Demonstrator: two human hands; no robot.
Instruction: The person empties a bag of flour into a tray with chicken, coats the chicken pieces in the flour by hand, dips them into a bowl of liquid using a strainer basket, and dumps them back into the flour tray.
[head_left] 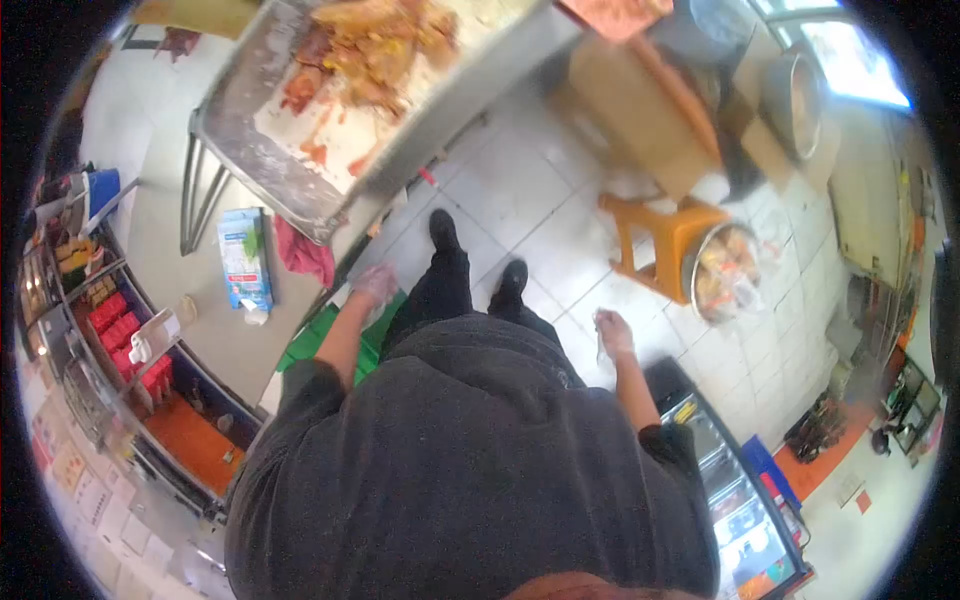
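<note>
My left hand point(375, 285), in a clear plastic glove, hangs beside the table edge over a green crate point(318, 340). Blur and the glove hide how its fingers lie. On the other side, my right hand point(612, 330) is also gloved, with its fingers curled in. Whether the pale film beneath it is loose glove or something held is unclear. Ahead of me, a large metal tray point(240, 150) holds pieces of cooked-looking meat point(365, 60). A blue and white box point(245, 262) and a red cloth point(303, 252) lie on the table near my left hand.
To the right stands an orange stool point(655, 235) beside a metal bowl point(722, 272) of bagged items. A cardboard box point(640, 110) is further ahead. Shelves with red packets point(120, 330) line the left. A glass-topped display case point(735, 500) stands behind on my right.
</note>
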